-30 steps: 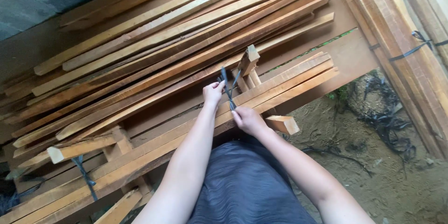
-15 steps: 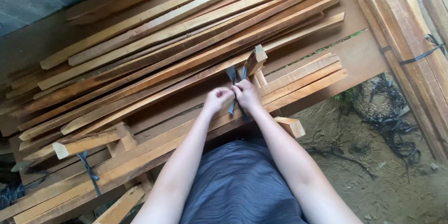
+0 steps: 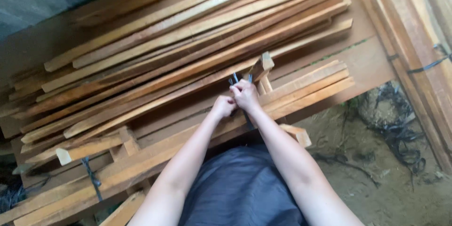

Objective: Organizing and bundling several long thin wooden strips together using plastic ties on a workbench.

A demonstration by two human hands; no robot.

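Where the dark plastic binding strap stands up beside the short upright wooden block, two bare hands meet. Right hand just below that block, fingers clenched around the strap's loose ends, which poke up above the knuckles (two thin dark tails, close together). Left hand just to the block's lower left, touching the right hand, fingers curled shut; whether gripping the strap itself or only pressed against it, cannot tell. A further length of the same strap runs down from under the right hand, across the front bundle of long pale wooden slats lying just beside the block. Behind the block, a broad loose stack of long orange-brown wooden laths, slanting up to the right, all resting on a brown flat board platform. Well to the block's lower left, a second short wooden offcut with another dark strap tied below it. Just below and right of the block, a stubby wooden block end jutting out over bare sandy ground. Farther right of the block, a tangle of discarded black straps on the ground, and beyond it a bound pile of long timber boards. Nearest the camera, below the block, a grey ribbed garment between both forearms.
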